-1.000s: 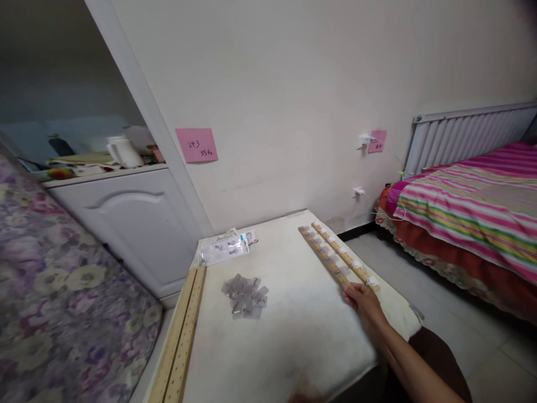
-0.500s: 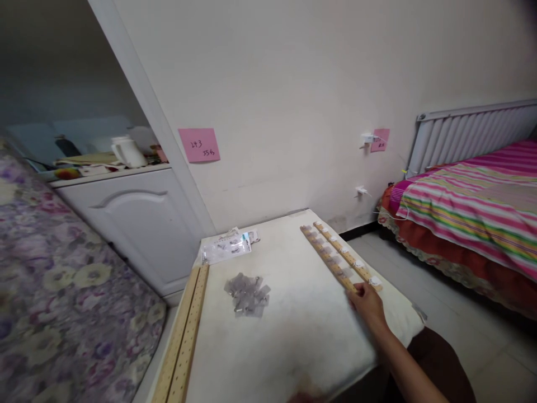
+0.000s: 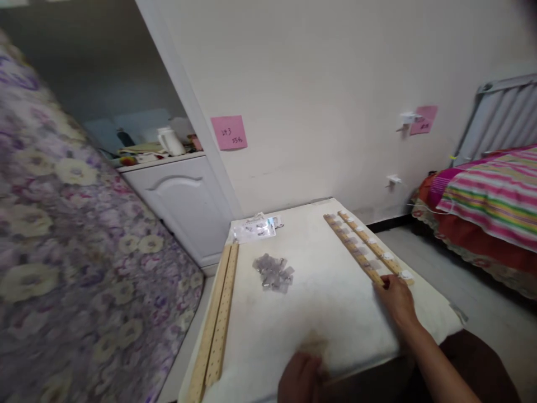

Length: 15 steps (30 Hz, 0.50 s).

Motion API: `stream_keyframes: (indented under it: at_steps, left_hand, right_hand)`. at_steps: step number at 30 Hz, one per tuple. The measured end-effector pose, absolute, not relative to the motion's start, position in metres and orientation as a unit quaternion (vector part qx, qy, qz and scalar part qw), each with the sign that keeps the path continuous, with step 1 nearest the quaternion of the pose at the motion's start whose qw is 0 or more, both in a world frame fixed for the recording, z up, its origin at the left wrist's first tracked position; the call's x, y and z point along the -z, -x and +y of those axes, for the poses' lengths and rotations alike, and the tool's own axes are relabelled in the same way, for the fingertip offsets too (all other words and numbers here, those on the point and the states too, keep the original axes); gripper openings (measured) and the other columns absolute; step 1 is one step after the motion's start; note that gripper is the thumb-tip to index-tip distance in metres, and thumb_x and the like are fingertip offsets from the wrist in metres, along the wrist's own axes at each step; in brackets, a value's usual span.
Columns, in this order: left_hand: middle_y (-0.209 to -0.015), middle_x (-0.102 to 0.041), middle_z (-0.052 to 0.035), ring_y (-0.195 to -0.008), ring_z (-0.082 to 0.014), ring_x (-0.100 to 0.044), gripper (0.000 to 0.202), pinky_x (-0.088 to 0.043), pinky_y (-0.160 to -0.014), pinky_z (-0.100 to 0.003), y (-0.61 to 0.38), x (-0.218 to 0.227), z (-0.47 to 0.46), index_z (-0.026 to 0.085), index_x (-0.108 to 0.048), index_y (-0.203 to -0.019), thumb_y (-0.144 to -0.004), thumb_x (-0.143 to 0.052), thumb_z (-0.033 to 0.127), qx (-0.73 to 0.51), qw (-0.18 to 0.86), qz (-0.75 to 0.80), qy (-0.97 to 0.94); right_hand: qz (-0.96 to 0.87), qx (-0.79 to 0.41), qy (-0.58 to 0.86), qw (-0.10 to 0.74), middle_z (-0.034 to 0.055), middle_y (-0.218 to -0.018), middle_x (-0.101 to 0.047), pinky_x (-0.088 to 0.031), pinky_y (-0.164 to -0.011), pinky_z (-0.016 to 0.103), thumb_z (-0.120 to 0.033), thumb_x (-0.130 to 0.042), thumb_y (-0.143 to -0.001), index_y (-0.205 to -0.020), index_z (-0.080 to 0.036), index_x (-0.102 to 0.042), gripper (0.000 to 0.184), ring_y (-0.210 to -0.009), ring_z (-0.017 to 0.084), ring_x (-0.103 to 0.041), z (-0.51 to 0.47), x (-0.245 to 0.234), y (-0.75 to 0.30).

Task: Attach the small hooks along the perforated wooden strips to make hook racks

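Note:
My right hand [image 3: 396,299] is closed on the near end of a narrow wooden strip [image 3: 351,249], thumb and fingers pinching it. Along that strip sit several clear square pieces, perhaps adhesive hooks. Just right of it lies a second wooden strip [image 3: 377,247] carrying several white pieces. At the table's front edge my left hand [image 3: 300,378] is dark and blurred; its fingers look bent, but whether it holds anything is unclear. A loose pile of clear square pieces with small metal parts [image 3: 273,274] rests on the white-covered table [image 3: 327,280].
Two long wooden bars with holes [image 3: 221,313] run along the table's left edge. Clear packaging [image 3: 254,229] lies at the back left. Behind stands a wall with a pink note [image 3: 229,133]. A flowered curtain [image 3: 84,252] hangs left, and a bed [image 3: 486,201] stands right.
The view has swung left, so everything appears further right. My left hand has come further into view at the bottom. My right hand stays on the strip's near end.

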<state>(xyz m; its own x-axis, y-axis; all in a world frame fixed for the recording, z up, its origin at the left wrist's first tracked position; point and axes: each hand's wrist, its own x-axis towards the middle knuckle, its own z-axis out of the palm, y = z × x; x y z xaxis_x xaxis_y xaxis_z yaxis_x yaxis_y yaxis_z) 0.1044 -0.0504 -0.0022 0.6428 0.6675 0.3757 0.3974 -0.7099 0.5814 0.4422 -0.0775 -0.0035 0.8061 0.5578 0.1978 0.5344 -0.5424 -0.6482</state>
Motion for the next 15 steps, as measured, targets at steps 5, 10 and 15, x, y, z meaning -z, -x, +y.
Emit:
stream_keyframes:
  at_steps: [5,10,15]
  left_hand:
    - [-0.094,-0.064,-0.0079,-0.090,-0.0191,-0.060,0.026,-0.051,-0.079,-0.031,-0.039,-0.036,-0.023,0.020,-0.058,-0.107,-0.090,-0.038,0.022,-0.298,0.064,0.438,-0.846]
    - [-0.090,-0.059,-0.0094,-0.081,-0.0254,-0.055,0.024,-0.046,-0.077,-0.040,0.018,-0.054,-0.012,0.015,-0.059,-0.099,-0.086,-0.043,0.028,-0.171,-0.093,0.623,-0.758]
    - [-0.091,-0.057,-0.0095,-0.083,-0.0248,-0.054,0.020,-0.041,-0.078,-0.035,0.024,-0.062,-0.016,0.014,-0.058,-0.096,-0.083,-0.045,0.024,-0.072,-0.121,0.672,-0.727]
  right_hand:
    - [-0.312,0.032,0.863,0.395,0.0147,-0.089,-0.061,-0.045,-0.077,0.038,-0.045,-0.046,-0.075,-0.101,-0.008,-0.058,0.047,-0.084,0.028,-0.057,-0.097,0.010,-0.434]
    - [-0.335,0.038,0.845,0.415,0.0109,-0.087,-0.057,-0.046,-0.078,0.041,-0.047,-0.044,-0.077,-0.101,-0.012,-0.058,0.045,-0.083,0.028,-0.058,-0.121,0.016,-0.417]
    - [-0.357,-0.006,0.833,0.423,0.0131,-0.096,-0.059,-0.047,-0.076,0.041,-0.046,-0.042,-0.078,-0.101,-0.015,-0.057,0.042,-0.081,0.028,-0.060,-0.126,0.016,-0.408]
